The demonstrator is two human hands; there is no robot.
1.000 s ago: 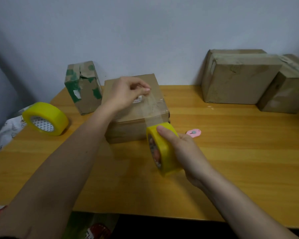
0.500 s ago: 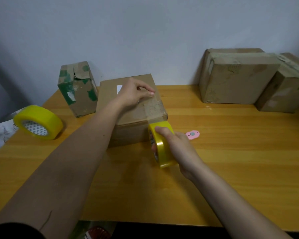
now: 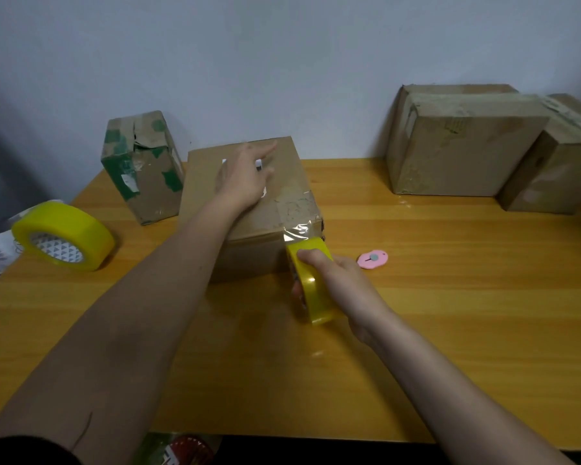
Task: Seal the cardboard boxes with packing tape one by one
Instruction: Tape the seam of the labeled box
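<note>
The left hand (image 3: 245,182) lies flat on the box (image 3: 249,209), and the right hand (image 3: 336,280) squeezes the tape roll (image 3: 311,286) just below its front edge.

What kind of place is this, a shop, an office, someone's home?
Probably a small home or office packing corner, not a warehouse: one orange wooden table against a plain grey wall, a few worn brown cardboard boxes and a spare yellow roll of packing tape.
</note>
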